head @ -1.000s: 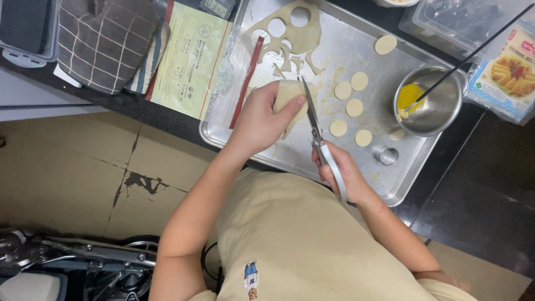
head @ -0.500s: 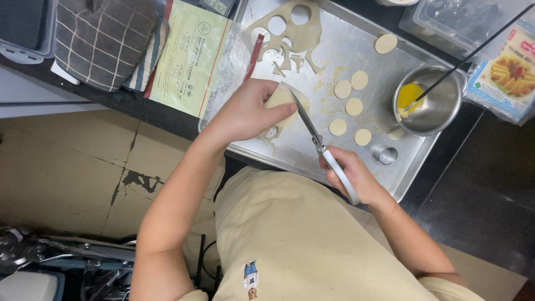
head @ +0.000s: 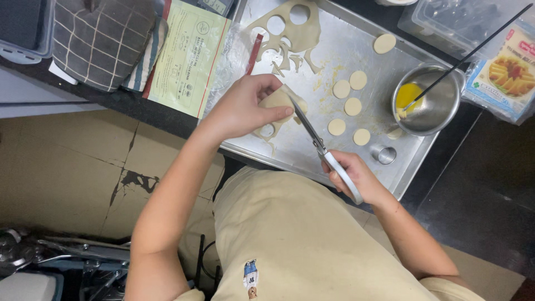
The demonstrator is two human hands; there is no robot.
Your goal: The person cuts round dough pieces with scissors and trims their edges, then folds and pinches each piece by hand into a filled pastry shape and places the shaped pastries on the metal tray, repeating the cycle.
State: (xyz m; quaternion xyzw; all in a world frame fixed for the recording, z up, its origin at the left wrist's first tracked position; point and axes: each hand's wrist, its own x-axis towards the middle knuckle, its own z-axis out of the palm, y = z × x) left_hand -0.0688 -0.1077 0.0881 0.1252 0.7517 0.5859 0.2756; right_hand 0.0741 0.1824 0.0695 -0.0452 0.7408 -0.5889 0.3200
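Dark countertop [head: 167,114] carries a rectangular silver metal baking tray [head: 312,150], seen from above, with beige cracked floor tiles below its edge.

Grip state: the left hand [head: 245,106] is closed around a folded piece of pale cream dough [head: 278,100], fingers curled over its top, holding it just above the tray's near-left area. The right hand [head: 356,175] is wrapped around the white handles of a pair of steel scissors [head: 320,147]; the blades point up and left, and their tips meet the dough at the left hand. Whether the blades are parted cannot be told.

Adjacent items on the tray: five small round dough discs [head: 345,106] lie in a loose cluster right of the scissors, with a sixth further back. A small round metal cutter [head: 385,154] stands near the tray's right edge. A sheet of leftover dough with round holes [head: 292,33] lies at the far end.

A steel bowl holding yellow beaten egg [head: 429,100] rests on the tray's right side, with a thin dark-handled brush [head: 468,56] leaning in it.

Left of the tray: a pale green printed paper [head: 186,56] and a grey checked oven mitt [head: 100,39].
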